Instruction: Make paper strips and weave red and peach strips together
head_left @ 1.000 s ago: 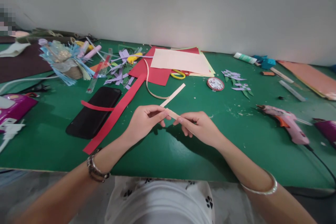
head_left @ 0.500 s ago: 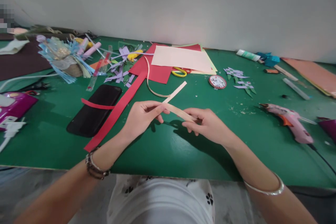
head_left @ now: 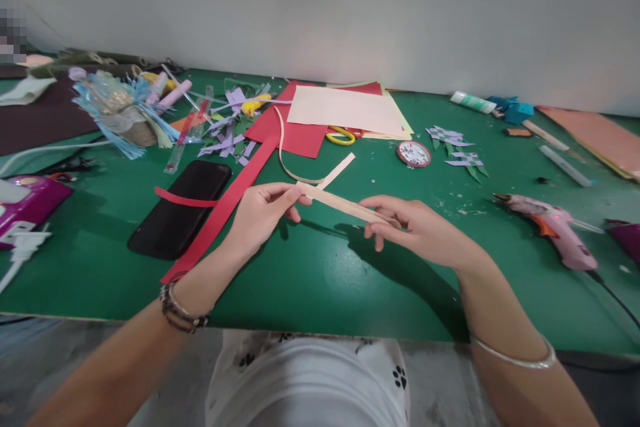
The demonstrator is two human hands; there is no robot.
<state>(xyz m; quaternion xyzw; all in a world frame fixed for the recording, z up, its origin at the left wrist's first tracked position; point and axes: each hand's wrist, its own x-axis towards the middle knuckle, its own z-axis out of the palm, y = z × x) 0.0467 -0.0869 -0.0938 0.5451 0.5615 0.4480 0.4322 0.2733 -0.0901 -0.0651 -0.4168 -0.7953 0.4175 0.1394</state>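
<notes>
Head view: to the right of the black phone (head_left: 175, 225), a pale paper strip (head_left: 343, 204) is held above the green table (head_left: 310, 293) — the left hand (head_left: 260, 213) pinches its near-phone end between thumb and fingers, and the right hand (head_left: 413, 230) grips its other end, thumb against fingers. Another pale length (head_left: 340, 171) slants just behind it, touching a curled pale strip (head_left: 281, 147); whether it joins the held one cannot be told. A narrow red strip (head_left: 183, 199) lies across the phone, and a wide red strip (head_left: 230, 199) runs along the phone's right side. Beyond the phone, to its right, lies a pale sheet (head_left: 345, 109); well right of it — a pink glue gun (head_left: 567, 230).
</notes>
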